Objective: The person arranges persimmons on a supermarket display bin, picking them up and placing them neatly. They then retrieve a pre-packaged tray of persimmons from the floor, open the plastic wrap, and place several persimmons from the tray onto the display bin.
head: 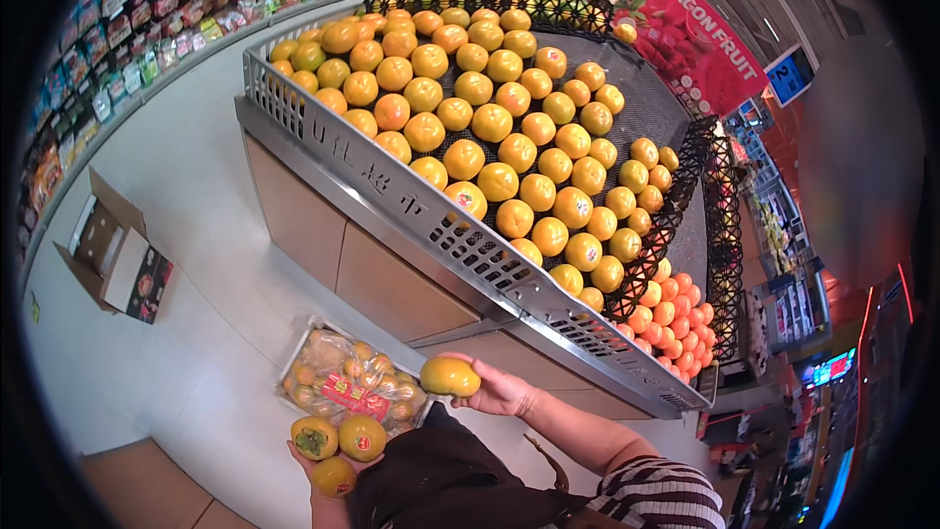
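Observation:
In my left hand [302, 459] I cradle three orange-yellow persimmons. One persimmon [314, 438] shows its green calyx; the other two, an upper persimmon [362, 438] and a lower persimmon [334, 477], bear small red stickers. My right hand [499, 386] grips a single persimmon [449, 376] at waist height, apart from the display. Below both hands is an open box [294, 353] of smaller orange fruit under clear plastic film with a red label. On the sloped stand, many persimmons [492, 123] lie in rows on a black mesh mat [631, 88].
A perforated grey metal fence [367, 165] edges the stand. Black plastic dividers [661, 228] separate pinkish-orange fruit [679, 316]. An open cardboard box [121, 257] sits on the floor at left, near shelves of packaged goods [183, 0]. A red sign [690, 37] hangs behind.

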The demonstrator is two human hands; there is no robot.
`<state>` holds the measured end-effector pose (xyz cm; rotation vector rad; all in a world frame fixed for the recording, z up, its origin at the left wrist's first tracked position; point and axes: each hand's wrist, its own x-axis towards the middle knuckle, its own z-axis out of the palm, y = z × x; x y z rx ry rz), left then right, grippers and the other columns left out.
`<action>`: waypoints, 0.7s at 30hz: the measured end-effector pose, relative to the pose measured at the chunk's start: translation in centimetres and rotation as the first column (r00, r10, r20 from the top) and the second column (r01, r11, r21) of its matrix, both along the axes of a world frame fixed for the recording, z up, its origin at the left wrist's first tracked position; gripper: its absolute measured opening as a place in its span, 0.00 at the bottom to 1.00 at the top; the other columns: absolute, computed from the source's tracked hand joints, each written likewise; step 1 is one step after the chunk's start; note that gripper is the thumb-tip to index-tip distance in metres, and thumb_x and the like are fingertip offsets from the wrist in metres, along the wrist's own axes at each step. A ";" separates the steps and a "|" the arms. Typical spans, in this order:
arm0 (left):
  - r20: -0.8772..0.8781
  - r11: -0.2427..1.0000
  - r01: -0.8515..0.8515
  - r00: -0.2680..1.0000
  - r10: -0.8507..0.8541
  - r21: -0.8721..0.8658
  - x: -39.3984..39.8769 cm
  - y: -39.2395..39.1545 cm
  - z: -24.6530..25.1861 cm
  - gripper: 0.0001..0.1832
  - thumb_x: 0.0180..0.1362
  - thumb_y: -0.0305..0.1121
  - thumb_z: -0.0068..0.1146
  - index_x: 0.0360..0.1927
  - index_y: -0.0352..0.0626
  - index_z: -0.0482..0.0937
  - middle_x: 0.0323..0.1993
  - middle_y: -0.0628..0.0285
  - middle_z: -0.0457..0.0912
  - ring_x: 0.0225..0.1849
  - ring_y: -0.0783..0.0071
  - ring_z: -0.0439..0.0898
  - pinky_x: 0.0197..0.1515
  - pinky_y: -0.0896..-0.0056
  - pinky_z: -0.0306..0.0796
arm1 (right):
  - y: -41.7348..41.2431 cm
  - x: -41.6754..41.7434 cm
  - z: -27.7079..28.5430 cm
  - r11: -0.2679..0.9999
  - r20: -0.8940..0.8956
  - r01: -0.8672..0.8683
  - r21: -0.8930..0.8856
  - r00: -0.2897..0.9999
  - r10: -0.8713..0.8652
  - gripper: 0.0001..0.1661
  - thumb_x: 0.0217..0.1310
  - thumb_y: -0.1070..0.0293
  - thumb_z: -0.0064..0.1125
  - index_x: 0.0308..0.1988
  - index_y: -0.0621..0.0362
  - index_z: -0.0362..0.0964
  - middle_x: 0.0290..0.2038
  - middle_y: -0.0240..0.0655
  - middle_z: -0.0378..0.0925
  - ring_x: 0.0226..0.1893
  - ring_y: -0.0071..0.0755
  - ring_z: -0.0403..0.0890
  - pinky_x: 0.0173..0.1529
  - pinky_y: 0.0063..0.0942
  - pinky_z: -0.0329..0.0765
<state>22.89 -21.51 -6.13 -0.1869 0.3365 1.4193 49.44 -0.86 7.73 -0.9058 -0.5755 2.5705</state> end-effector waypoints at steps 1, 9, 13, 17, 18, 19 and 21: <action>-0.048 1.000 -0.009 0.999 0.009 0.000 -0.2 1.1 1.6 0.55 0.40 0.85 0.36 0.64 0.56 0.65 0.70 0.59 0.55 0.69 0.38 0.53 0.55 0.10 0.50 | 0.4 0.4 2.1 0.998 -0.007 0.058 0.004 0.998 -0.058 0.45 0.59 0.42 0.59 0.68 0.46 0.51 0.61 0.35 0.65 0.54 0.32 0.71 0.51 0.31 0.72; -0.269 0.986 -0.140 0.950 0.160 0.093 2.9 5.3 9.8 0.49 0.43 0.84 0.38 0.58 0.60 0.73 0.67 0.69 0.61 0.70 0.46 0.53 0.57 0.14 0.50 | 11.1 8.7 15.3 0.811 0.028 0.179 0.557 0.972 -0.234 0.40 0.54 0.70 0.67 0.62 0.49 0.53 0.56 0.38 0.65 0.52 0.37 0.75 0.46 0.33 0.81; -0.323 0.958 -0.288 0.905 0.276 0.010 7.0 7.4 8.7 0.46 0.42 0.84 0.40 0.55 0.63 0.75 0.65 0.73 0.63 0.69 0.47 0.53 0.58 0.17 0.48 | 22.7 13.1 21.3 0.211 0.243 -0.143 0.967 0.766 -0.595 0.48 0.47 0.61 0.69 0.64 0.52 0.51 0.56 0.41 0.63 0.59 0.38 0.68 0.58 0.34 0.70; -0.087 0.954 -0.298 0.952 0.295 -0.025 13.1 13.1 13.8 0.48 0.41 0.84 0.40 0.53 0.58 0.73 0.64 0.69 0.63 0.67 0.47 0.54 0.56 0.17 0.52 | 33.7 18.9 20.3 0.046 0.221 -0.748 0.662 0.137 -0.966 0.47 0.44 0.51 0.69 0.63 0.47 0.59 0.53 0.44 0.65 0.58 0.46 0.65 0.63 0.49 0.57; -0.198 0.963 -0.268 0.943 0.268 0.029 14.5 14.1 14.9 0.47 0.40 0.85 0.40 0.51 0.60 0.74 0.63 0.70 0.64 0.66 0.46 0.55 0.56 0.18 0.53 | 35.4 19.6 19.9 0.087 0.233 -0.771 0.631 0.082 -0.969 0.48 0.46 0.51 0.69 0.64 0.48 0.57 0.54 0.44 0.64 0.59 0.47 0.64 0.63 0.49 0.57; -0.203 0.970 -0.222 0.950 0.237 0.095 15.2 15.0 15.1 0.47 0.41 0.84 0.39 0.53 0.61 0.73 0.64 0.70 0.64 0.67 0.46 0.55 0.56 0.18 0.53 | 36.9 20.1 19.4 0.129 0.242 -0.790 0.600 0.025 -0.970 0.49 0.47 0.51 0.69 0.65 0.48 0.55 0.56 0.44 0.64 0.60 0.47 0.63 0.64 0.49 0.57; -0.221 0.972 -0.116 0.962 0.161 0.204 16.6 16.3 14.7 0.47 0.43 0.84 0.37 0.58 0.64 0.72 0.65 0.70 0.64 0.69 0.46 0.55 0.57 0.18 0.52 | 38.7 20.8 17.5 0.130 0.246 -0.810 0.572 0.018 -0.969 0.50 0.49 0.49 0.68 0.66 0.49 0.54 0.61 0.46 0.60 0.64 0.49 0.59 0.66 0.52 0.53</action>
